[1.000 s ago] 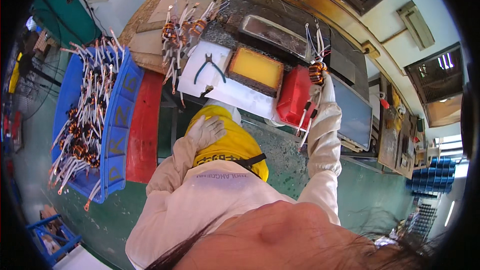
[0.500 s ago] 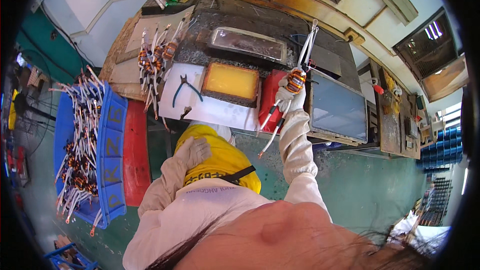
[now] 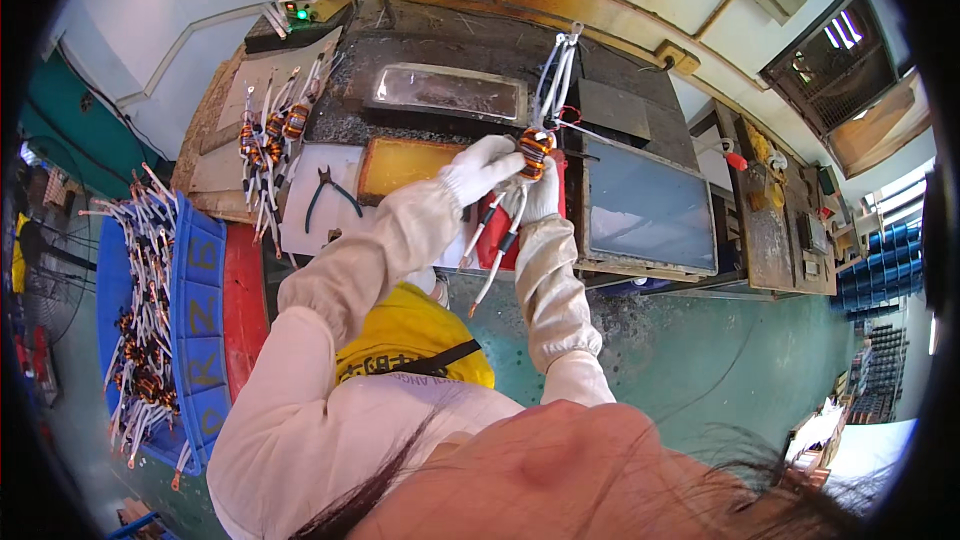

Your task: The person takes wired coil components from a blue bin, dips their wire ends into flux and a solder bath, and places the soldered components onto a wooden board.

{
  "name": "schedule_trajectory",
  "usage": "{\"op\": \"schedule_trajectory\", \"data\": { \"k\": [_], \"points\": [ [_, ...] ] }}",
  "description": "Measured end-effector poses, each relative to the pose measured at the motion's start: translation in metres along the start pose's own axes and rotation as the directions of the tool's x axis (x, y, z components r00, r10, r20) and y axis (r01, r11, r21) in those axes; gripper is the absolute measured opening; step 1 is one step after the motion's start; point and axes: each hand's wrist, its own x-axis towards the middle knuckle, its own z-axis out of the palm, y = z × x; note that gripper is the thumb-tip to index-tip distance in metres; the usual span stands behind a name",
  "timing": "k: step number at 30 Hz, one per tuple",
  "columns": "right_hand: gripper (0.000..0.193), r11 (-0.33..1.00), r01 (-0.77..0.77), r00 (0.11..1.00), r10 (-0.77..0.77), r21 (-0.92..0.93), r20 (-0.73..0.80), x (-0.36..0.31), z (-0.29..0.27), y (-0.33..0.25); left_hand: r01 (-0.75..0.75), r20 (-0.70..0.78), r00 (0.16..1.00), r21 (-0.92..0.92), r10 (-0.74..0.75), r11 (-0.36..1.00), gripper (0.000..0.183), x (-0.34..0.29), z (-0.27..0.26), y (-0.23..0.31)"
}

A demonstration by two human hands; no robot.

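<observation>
A copper-wound ring coil (image 3: 535, 152) with long white sleeved leads is held over the bench's front edge. My gloved right hand (image 3: 541, 196) is closed around its lower side, with leads hanging down below the fingers. My gloved left hand (image 3: 484, 172) meets the coil from the left, fingers bent and pressed together at its edge; the exact fingertip contact is partly hidden. More white leads (image 3: 560, 70) rise from the coil toward the back of the bench. Behind my hands lies a red thing (image 3: 497, 237), partly covered.
A framed yellow block (image 3: 400, 162) and pliers (image 3: 329, 195) lie left of my hands. Behind is a metal-rimmed trough (image 3: 450, 92). Several coils (image 3: 272, 135) sit at the left; a blue bin (image 3: 200, 310) holds many more. A grey-topped box (image 3: 650, 205) stands at right.
My left hand has risen from my lap to the coil. My right hand still holds the coil; the whole view has shifted somewhat.
</observation>
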Motion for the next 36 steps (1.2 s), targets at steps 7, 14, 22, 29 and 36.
{"op": "schedule_trajectory", "data": {
  "k": [7,14,22,29,36],
  "points": [
    [0.046,0.992,-0.095,0.995,0.096,-0.081,0.014,0.007,0.017,0.002,0.216,-0.274,0.956,0.430,-0.101,0.877,0.069,0.030,0.023,0.002],
    [0.037,0.993,-0.021,0.999,0.024,-0.112,0.022,0.011,0.001,0.009,0.078,-0.117,0.987,-0.268,-0.113,0.960,0.047,0.040,-0.015,-0.016],
    [0.044,0.974,-0.104,0.992,0.088,-0.202,-0.087,0.004,0.010,0.003,-0.060,-0.092,0.995,-0.864,-0.039,0.501,0.036,0.001,-0.130,-0.051],
    [0.033,0.986,-0.129,0.992,0.128,-0.104,-0.015,0.012,0.004,0.003,-0.237,-0.472,0.855,-0.725,-0.216,0.647,0.024,-0.080,-0.255,-0.072],
    [0.040,0.983,-0.159,0.987,0.161,-0.092,0.020,0.016,-0.002,-0.004,0.057,-0.848,0.494,-0.187,-0.190,0.981,0.045,-0.179,-0.348,-0.089]
  ]
}}
